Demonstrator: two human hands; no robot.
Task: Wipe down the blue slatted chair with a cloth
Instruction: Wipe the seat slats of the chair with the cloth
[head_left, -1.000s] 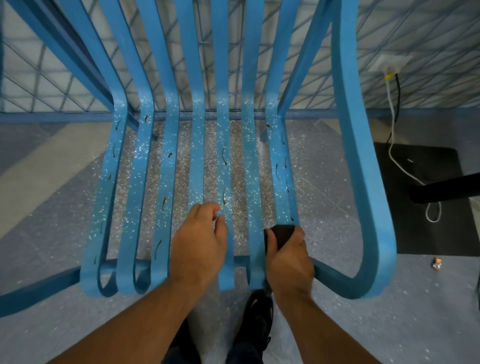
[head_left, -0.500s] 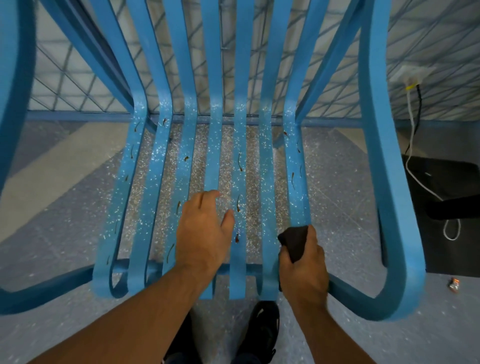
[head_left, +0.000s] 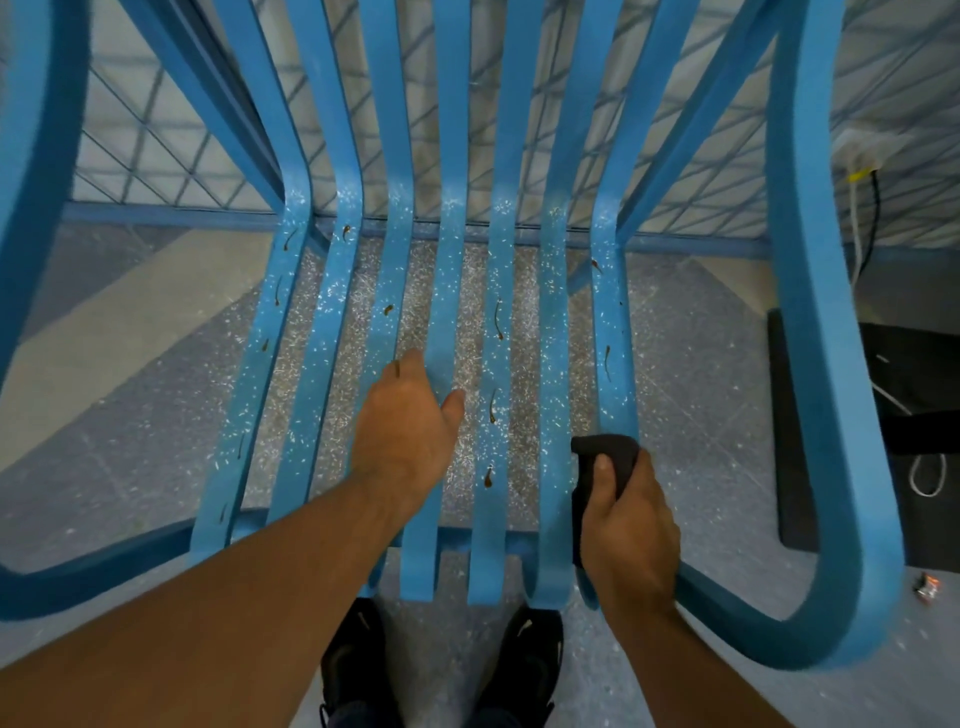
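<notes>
Speckled grey floor (head_left: 130, 395), mesh wall behind. Chair (head_left: 450, 291): blue, its debris-flecked seat slats run lengthwise away from the fingers. Cloth (head_left: 605, 454): dark, pinched in the curled fingers of the right hand (head_left: 631, 540), on the outermost slat near its front edge; unwiped length lies ahead. Left hand (head_left: 405, 441): flat on the middle slats, thumb spread. Armrest (head_left: 823, 374): close beside the right hand. Gaps flank each slat.

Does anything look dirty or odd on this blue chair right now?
Yes. The seat slats are speckled with white flecks and several small brown streaks, and flecks litter the floor beneath. The right hand grips a dark cloth.
</notes>
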